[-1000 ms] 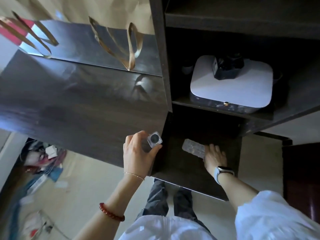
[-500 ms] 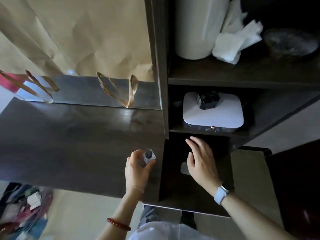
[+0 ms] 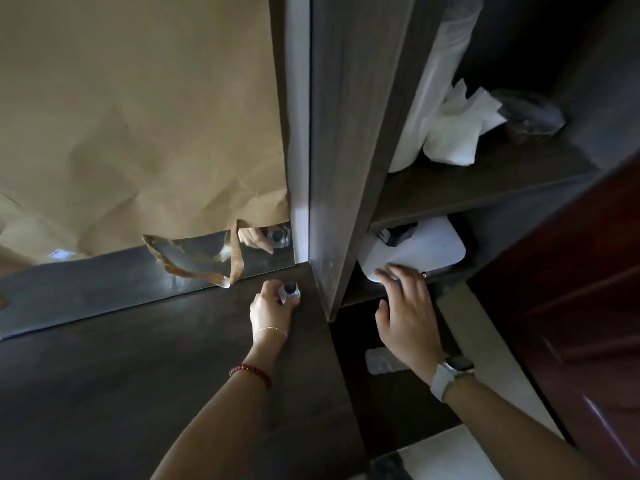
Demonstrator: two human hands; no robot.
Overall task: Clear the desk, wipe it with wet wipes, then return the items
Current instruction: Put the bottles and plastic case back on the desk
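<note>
A: What is the left hand [image 3: 268, 311] holding?
B: A small clear bottle with a dark cap [image 3: 289, 292], fingers curled round it, low on the dark desk top [image 3: 138, 382] at frame centre, near the mirror's lower edge. Whether the bottle touches the desk I cannot tell.
A: And the right hand [image 3: 405, 313]?
B: Fingers straight and spread, holding nothing. The fingertips [image 3: 384, 273] lie over the front edge of a white flat box [image 3: 429, 249] on the middle shelf, right of centre; contact is unclear.
A: What lies around them?
B: Below that hand, a silvery blister pack [image 3: 381, 360] rests on the lower dark surface. On the upper shelf [image 3: 478, 188], a white roll [image 3: 433, 98] and crumpled white tissue [image 3: 457, 133]. In the upper left, brown paper [image 3: 138, 116] covers a mirror [image 3: 104, 289], which reflects the bottle.
</note>
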